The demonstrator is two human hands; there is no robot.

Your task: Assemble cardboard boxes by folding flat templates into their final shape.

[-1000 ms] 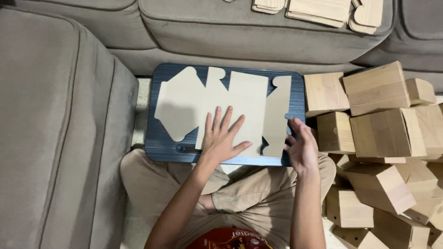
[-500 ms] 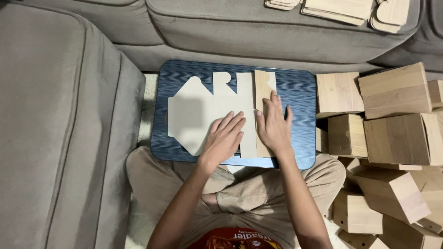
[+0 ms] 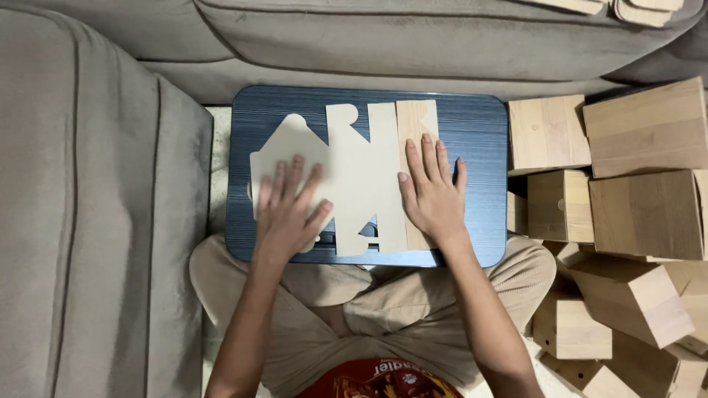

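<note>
A flat die-cut cardboard box blank [image 3: 354, 173], pale cream, lies on a dark blue lap tray [image 3: 479, 125] across my crossed legs. Its right panel [image 3: 415, 125] is folded over and shows a wood-grain print. My left hand [image 3: 287, 210] lies flat with fingers spread on the blank's left, house-shaped flap. My right hand [image 3: 434, 195] presses flat on the folded right panel. Neither hand grips anything.
Several assembled wood-print boxes [image 3: 641, 191] are piled on the floor to the right. A grey sofa [image 3: 81, 206] wraps round the left and far sides. More flat blanks [image 3: 627, 7] lie on the sofa cushion at the top right.
The right panel of the blank has been folded leftwards over the middle. My right hand moved from the tray's right edge onto that fold. My left hand slid left onto the left flap.
</note>
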